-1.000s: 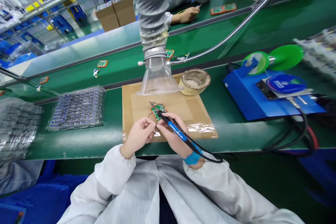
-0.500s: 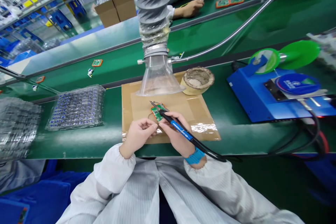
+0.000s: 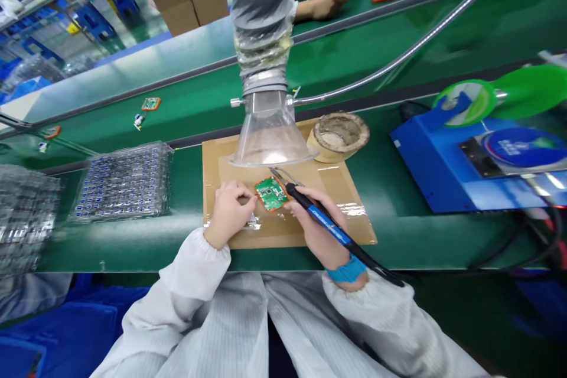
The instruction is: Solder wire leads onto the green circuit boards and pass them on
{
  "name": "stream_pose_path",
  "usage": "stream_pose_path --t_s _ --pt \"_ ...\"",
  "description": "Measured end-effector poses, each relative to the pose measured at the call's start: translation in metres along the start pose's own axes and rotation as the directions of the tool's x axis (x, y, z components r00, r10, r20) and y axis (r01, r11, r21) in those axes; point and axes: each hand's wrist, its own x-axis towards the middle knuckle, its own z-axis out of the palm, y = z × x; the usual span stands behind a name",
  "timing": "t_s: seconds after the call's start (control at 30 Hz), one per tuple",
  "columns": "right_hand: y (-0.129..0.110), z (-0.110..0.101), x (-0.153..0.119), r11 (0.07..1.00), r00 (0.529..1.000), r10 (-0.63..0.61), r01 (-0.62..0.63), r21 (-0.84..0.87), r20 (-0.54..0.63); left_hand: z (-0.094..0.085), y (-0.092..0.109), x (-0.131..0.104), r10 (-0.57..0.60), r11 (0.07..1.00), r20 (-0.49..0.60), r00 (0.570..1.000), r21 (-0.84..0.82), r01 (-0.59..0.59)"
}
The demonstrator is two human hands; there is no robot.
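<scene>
the right hand (image 3: 322,243) grips a soldering iron (image 3: 328,224) beside the circuit board (image 3: 271,193); the left hand (image 3: 231,211) curls, its pinch unclear.

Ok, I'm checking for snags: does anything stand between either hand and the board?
Nothing visible does. The left hand is close to the left edge of the board; the right hand, holding the iron, is close to its right edge. The funnel hangs beyond the board, not between.

L hand (image 3: 231,212) & R hand (image 3: 319,231) have parted mid-frame; PCB (image 3: 270,192) now nearly fully visible btwn 'em, iron (image 3: 328,225) shifted twd frame right.
</scene>
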Motion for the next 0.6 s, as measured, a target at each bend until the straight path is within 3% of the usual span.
stream_pose_path --t_s 0.2,0.6 --pt "0.01 -0.022 0.0 0.988 0.995 -0.104 0.102 -0.115 -0.006 0.002 -0.006 0.011 -0.028 0.996 0.072 0.997 0.089 0.022" --pt "0.011 -0.019 -0.005 0.978 0.985 -0.135 0.151 -0.147 0.111 0.001 -0.006 0.01 -0.014 0.997 0.11 0.994 0.077 0.005"
